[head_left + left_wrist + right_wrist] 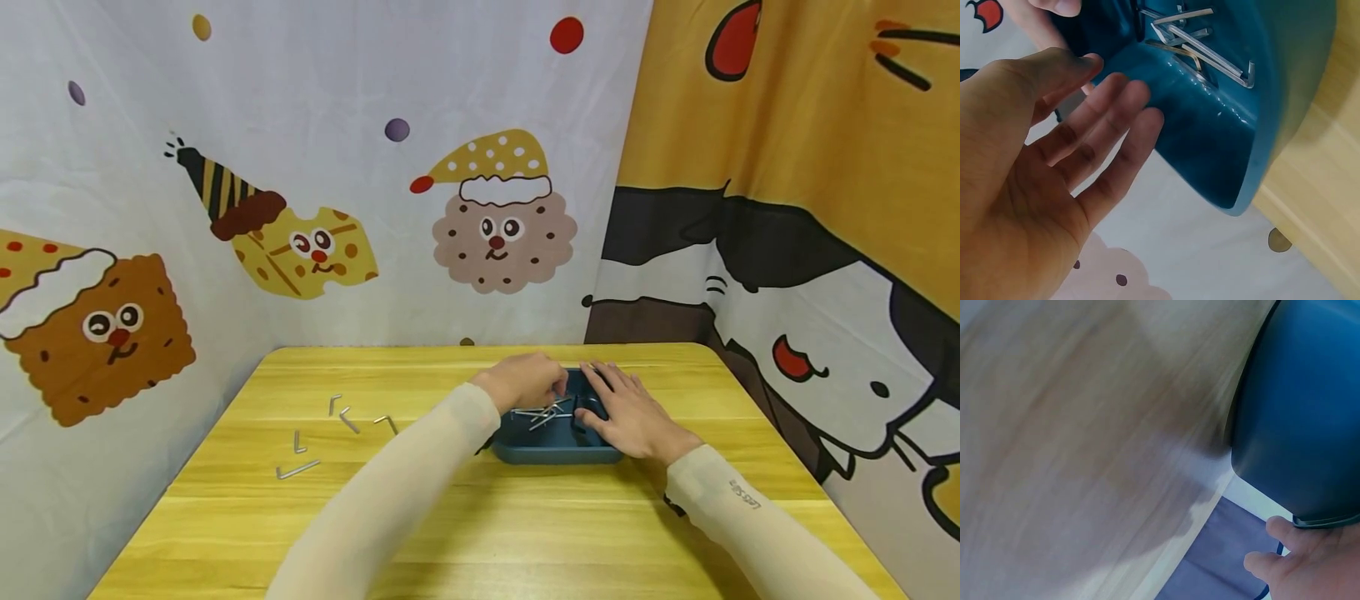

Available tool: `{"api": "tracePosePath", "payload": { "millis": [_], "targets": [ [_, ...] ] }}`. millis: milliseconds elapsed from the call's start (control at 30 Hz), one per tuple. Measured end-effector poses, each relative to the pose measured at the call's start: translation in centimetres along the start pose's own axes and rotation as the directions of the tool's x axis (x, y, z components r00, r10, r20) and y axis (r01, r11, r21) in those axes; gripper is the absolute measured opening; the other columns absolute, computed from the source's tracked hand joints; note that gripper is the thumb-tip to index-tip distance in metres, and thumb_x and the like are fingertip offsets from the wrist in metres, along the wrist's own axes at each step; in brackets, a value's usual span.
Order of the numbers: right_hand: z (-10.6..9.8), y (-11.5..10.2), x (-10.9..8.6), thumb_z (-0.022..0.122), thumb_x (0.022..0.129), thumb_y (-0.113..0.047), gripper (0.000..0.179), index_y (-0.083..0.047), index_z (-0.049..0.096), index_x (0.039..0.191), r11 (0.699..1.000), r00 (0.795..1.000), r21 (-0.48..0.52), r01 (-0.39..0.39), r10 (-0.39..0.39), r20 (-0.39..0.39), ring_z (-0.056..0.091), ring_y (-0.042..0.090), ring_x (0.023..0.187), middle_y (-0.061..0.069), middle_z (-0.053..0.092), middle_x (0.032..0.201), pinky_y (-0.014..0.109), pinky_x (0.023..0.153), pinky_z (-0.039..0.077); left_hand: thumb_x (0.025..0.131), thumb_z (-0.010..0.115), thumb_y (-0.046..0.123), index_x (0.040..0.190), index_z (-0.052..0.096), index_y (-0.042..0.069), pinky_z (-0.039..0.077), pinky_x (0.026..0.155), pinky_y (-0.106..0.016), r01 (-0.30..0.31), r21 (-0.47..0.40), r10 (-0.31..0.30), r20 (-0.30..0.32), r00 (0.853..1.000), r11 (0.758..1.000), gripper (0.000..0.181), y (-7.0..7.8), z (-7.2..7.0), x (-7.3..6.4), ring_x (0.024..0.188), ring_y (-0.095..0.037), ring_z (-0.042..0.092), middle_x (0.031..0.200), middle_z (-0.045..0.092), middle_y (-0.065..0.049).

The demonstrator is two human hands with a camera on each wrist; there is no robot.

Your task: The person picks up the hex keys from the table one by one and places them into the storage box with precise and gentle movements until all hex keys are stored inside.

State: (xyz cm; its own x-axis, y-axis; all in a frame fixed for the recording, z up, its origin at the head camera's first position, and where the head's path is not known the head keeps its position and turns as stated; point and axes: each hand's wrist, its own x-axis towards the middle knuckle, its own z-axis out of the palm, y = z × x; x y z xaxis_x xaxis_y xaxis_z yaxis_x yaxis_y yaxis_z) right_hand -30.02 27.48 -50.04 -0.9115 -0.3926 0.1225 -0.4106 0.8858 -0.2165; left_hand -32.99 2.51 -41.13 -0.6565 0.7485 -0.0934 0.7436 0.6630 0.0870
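Note:
A dark blue plastic tray sits on the wooden table with several L-shaped hex keys lying loosely crossed inside. Reaching over its left side, my left hand hangs just above these keys. In the left wrist view its fingers are loosely bent, and nothing shows between them and the thumb. My right hand rests on the tray's right rim, fingers stretched over the far corner and thumb toward the inside. In the right wrist view, fingertips reach past the rim.
More hex keys lie scattered on the table to the left of the tray, one of them close to my left forearm. A cartoon-printed cloth hangs behind the table's far edge and along both sides.

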Motion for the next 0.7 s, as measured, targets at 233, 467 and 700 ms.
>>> {"api": "tracePosePath", "payload": {
  "millis": [233, 467, 700],
  "targets": [
    [-0.2, -0.2, 0.1, 0.059, 0.120, -0.056, 0.087, -0.011, 0.027, 0.186, 1.000, 1.000, -0.007, -0.005, 0.005, -0.001, 0.027, 0.058, 0.177, 0.025, 0.031, 0.191, 0.084, 0.139, 0.023, 0.120, 0.068, 0.025, 0.135, 0.084, 0.018, 0.066, 0.099, -0.030, 0.021, 0.036, -0.018, -0.080, 0.997, 0.999, 0.023, -0.4, 0.5, -2.4, 0.113, -0.014, 0.076, 0.132, 0.081, 0.001],
    [0.0, -0.3, 0.0, 0.061, 0.119, -0.054, 0.086, -0.011, 0.028, 0.186, 1.000, 1.000, -0.006, -0.011, 0.011, -0.011, 0.027, 0.058, 0.176, 0.026, 0.032, 0.190, 0.084, 0.139, 0.023, 0.117, 0.072, 0.028, 0.133, 0.084, 0.021, 0.068, 0.091, -0.034, 0.089, 0.070, -0.077, -0.156, 0.985, 0.994, 0.021, -1.2, 0.7, -5.9, 0.107, -0.016, 0.077, 0.127, 0.079, -0.001],
    [0.2, -0.3, -0.1, 0.062, 0.119, -0.055, 0.087, -0.012, 0.028, 0.186, 1.000, 1.000, -0.006, -0.010, 0.010, -0.023, 0.028, 0.058, 0.176, 0.025, 0.033, 0.190, 0.083, 0.140, 0.023, 0.116, 0.076, 0.026, 0.131, 0.085, 0.018, 0.069, 0.093, -0.039, 0.134, 0.011, -0.129, -0.204, 0.970, 0.991, 0.020, -2.7, 1.6, -9.3, 0.103, -0.020, 0.077, 0.124, 0.078, -0.005]
  ]
}}
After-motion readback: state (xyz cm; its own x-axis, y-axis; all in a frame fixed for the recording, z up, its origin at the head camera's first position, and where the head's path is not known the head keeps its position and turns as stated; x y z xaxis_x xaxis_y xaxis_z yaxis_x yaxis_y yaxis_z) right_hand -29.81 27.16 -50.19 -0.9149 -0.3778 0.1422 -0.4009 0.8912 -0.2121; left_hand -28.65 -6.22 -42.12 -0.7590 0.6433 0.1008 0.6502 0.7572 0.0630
